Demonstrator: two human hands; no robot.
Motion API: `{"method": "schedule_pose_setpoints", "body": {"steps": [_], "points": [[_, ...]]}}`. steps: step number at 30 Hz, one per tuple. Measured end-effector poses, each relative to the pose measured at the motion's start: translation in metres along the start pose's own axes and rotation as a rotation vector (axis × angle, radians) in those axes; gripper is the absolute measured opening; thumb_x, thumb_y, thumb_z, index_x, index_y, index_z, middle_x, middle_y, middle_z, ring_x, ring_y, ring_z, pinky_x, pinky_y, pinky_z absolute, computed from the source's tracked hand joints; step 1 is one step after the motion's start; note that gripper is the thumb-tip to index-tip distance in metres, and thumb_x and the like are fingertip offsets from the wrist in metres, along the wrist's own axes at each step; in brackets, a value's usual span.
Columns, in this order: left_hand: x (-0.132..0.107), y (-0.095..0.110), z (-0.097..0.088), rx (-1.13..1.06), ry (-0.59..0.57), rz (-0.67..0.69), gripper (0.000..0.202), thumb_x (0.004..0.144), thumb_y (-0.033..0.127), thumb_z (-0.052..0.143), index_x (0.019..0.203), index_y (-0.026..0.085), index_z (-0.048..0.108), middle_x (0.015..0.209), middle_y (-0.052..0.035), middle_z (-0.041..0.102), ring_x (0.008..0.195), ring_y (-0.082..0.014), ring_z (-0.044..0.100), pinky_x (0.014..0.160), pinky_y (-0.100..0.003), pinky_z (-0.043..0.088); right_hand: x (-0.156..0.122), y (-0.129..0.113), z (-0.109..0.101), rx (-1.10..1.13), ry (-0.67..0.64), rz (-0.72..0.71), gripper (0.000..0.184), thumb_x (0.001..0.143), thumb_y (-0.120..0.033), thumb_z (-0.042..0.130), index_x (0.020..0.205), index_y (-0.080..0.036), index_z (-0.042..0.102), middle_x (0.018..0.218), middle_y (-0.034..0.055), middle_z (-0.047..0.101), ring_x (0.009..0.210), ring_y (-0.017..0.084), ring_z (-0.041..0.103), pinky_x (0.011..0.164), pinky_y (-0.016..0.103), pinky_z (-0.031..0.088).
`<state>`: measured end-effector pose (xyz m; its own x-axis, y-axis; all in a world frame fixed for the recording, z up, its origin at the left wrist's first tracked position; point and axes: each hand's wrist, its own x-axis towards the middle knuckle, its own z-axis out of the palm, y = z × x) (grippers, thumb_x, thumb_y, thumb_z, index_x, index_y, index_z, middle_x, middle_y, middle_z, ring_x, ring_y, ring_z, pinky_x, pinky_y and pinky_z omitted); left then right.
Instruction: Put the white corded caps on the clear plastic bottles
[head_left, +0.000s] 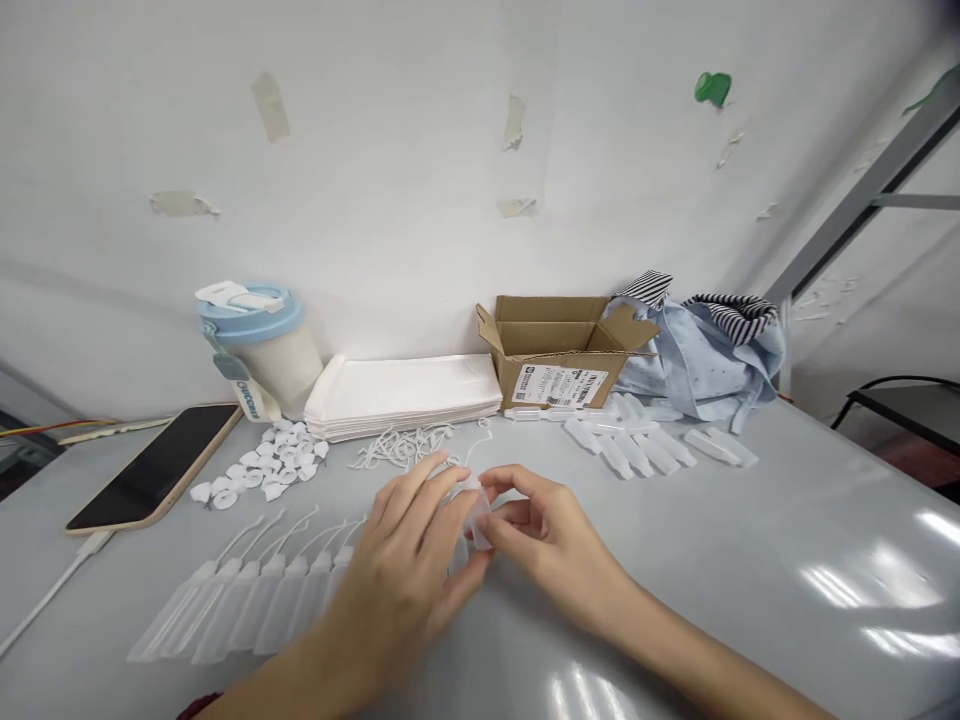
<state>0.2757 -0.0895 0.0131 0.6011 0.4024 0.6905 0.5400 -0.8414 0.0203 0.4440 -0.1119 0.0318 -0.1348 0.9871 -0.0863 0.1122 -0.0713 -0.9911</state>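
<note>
Left hand (411, 548) and right hand (551, 528) pinch a translucent white plastic sleeve (478, 522) over the glossy grey tabletop (720, 570). Step, as judged: seating its white corded cap (470, 482); next move calls for even pressure.

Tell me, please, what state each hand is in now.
Left hand: closed, holding a translucent plastic piece.
Right hand: closed, holding the same piece.
</note>
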Motion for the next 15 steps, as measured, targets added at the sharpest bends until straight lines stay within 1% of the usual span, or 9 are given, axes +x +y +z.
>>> {"method": "schedule_pose_setpoints", "body": {"steps": [4, 6, 8, 11, 13, 15], "points": [[-0.002, -0.004, 0.003, -0.075, -0.04, -0.034, 0.027, 0.088, 0.019, 0.06, 0.113, 0.01, 0.054, 0.115, -0.0155, 0.062, 0.121, -0.0326, 0.048, 0.093, -0.05, 0.049, 0.002, 0.001, -0.002, 0.024, -0.016, 0.041, 0.02, 0.079, -0.017, 0.056, 0.099, -0.017, 0.057, 0.079, -0.0008, 0.06, 0.067, 0.014, 0.061, 0.061, 0.026, 0.047], [-0.004, -0.005, 0.003, -0.1, -0.032, -0.039, 0.029, 0.087, 0.019, 0.061, 0.113, 0.009, 0.053, 0.114, -0.0152, 0.062, 0.12, -0.0313, 0.049, 0.094, -0.049, 0.048, 0.004, 0.002, -0.003, -0.029, -0.022, 0.027, 0.02, 0.08, -0.021, 0.058, 0.1, -0.017, 0.059, 0.078, 0.0001, 0.062, 0.067, 0.014, 0.06, 0.061, 0.026, 0.046], [-0.006, -0.006, 0.003, -0.112, -0.027, -0.047, 0.029, 0.087, 0.02, 0.061, 0.113, 0.01, 0.054, 0.113, -0.0148, 0.063, 0.119, -0.0307, 0.05, 0.094, -0.049, 0.048, 0.007, 0.003, -0.006, -0.107, 0.001, -0.006, 0.016, 0.082, -0.025, 0.057, 0.095, -0.017, 0.063, 0.078, 0.001, 0.063, 0.067, 0.014, 0.059, 0.061, 0.026, 0.045], [-0.007, -0.005, 0.003, -0.13, -0.107, -0.052, 0.027, 0.086, 0.021, 0.061, 0.111, 0.012, 0.054, 0.113, -0.0145, 0.063, 0.118, -0.0314, 0.049, 0.092, -0.049, 0.049, 0.013, 0.004, -0.014, -0.175, 0.101, -0.037, 0.017, 0.086, -0.029, 0.052, 0.084, -0.017, 0.065, 0.068, 0.001, 0.064, 0.066, 0.015, 0.06, 0.062, 0.027, 0.045], [-0.009, -0.004, 0.003, -0.154, -0.174, -0.056, 0.025, 0.085, 0.019, 0.061, 0.108, 0.014, 0.054, 0.111, -0.0139, 0.064, 0.116, -0.0323, 0.05, 0.089, -0.05, 0.051, 0.017, 0.005, -0.021, -0.206, 0.188, -0.07, 0.018, 0.086, -0.03, 0.052, 0.081, -0.017, 0.063, 0.066, 0.0008, 0.063, 0.066, 0.016, 0.06, 0.061, 0.027, 0.045], [-0.011, -0.002, 0.004, -0.171, -0.219, -0.059, 0.024, 0.083, 0.018, 0.062, 0.105, 0.015, 0.053, 0.109, -0.0136, 0.065, 0.115, -0.0338, 0.051, 0.086, -0.051, 0.052, 0.02, 0.006, -0.027, -0.249, 0.258, -0.107, 0.018, 0.085, -0.032, 0.052, 0.081, -0.018, 0.062, 0.066, 0.0007, 0.063, 0.063, 0.015, 0.058, 0.058, 0.026, 0.044]]}}
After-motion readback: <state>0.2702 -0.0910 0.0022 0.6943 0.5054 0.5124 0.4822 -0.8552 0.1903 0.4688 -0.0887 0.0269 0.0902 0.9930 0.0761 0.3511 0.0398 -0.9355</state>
